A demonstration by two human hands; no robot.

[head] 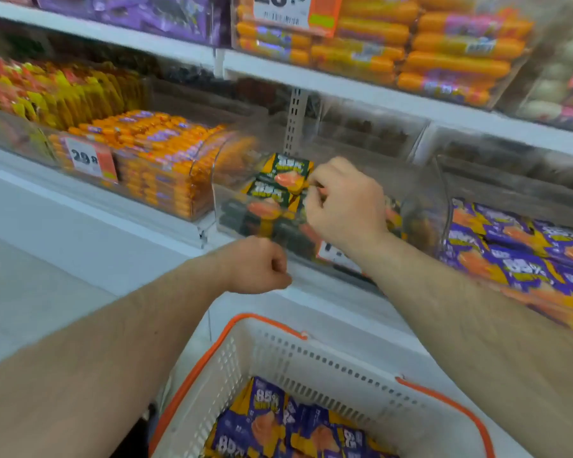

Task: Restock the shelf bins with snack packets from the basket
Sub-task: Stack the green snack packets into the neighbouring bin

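A white basket (311, 355) with orange handles sits low in front of me, holding purple and yellow snack packets (265, 424). On the shelf ahead stands a clear bin (232, 200) with dark green and orange packets (285, 175) inside. My right hand (344, 206) reaches into this bin, its fingers curled and pinching the edge of the top green packet. My left hand (262, 266) hangs just below the bin's front with fingers curled into a fist, and nothing shows in it.
To the left is a bin of orange packets (153, 153) with a price tag (86, 158). To the right a bin holds purple packets (516, 252). The shelf above (377, 90) carries orange sausage-shaped packs (444, 54) and overhangs the bins.
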